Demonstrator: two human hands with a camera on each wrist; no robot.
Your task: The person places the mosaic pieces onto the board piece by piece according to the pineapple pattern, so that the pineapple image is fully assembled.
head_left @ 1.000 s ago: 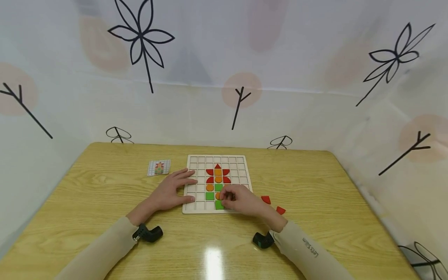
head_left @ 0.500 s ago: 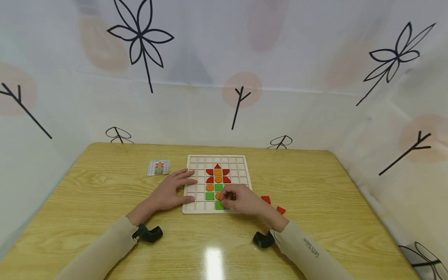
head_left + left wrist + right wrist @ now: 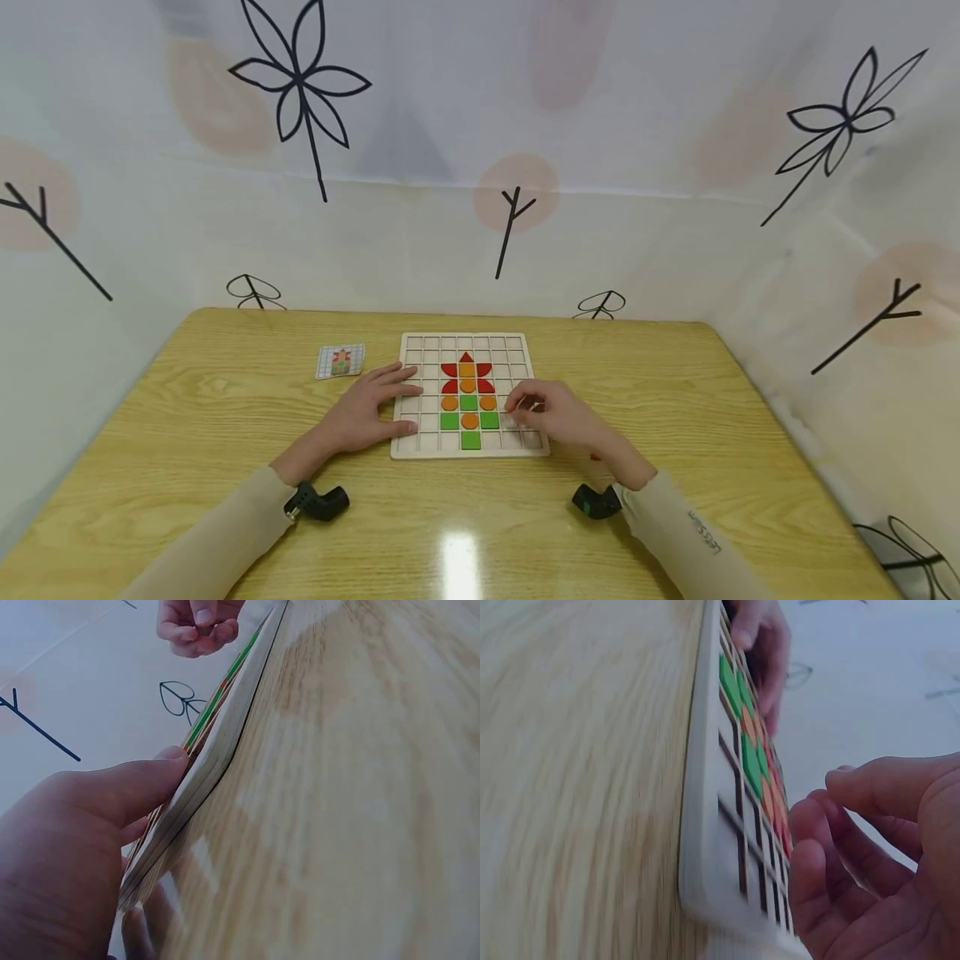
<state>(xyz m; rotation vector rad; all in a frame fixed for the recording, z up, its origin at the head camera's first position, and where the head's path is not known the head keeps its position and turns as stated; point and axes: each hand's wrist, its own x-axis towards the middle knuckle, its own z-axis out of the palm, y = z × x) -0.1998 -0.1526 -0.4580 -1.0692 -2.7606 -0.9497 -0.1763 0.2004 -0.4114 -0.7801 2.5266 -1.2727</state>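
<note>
A pale wooden grid board (image 3: 517,352) lies on the table with flat coloured pieces in its middle columns. Green squares (image 3: 470,440), orange circles (image 3: 488,403), an orange square (image 3: 467,369), red quarter-circles (image 3: 448,386) and a red triangle (image 3: 466,357) form a figure. My left hand (image 3: 366,414) rests with spread fingers on the board's left side; its thumb touches the edge in the left wrist view. Over the board's right part hovers my right hand (image 3: 562,414), fingers loosely bent. Nothing shows between its thumb and fingertips (image 3: 845,778) in the right wrist view.
A small pattern card (image 3: 341,361) with a similar coloured figure lies left of the board. A bit of a red piece (image 3: 596,456) peeks out beside my right wrist. Behind the wooden table (image 3: 360,533) hangs a printed white cloth (image 3: 420,233).
My right hand has moved right, away from the lower pieces, uncovering a green square and an orange circle. It now hides most of the loose red pieces. The left hand stays put.
</note>
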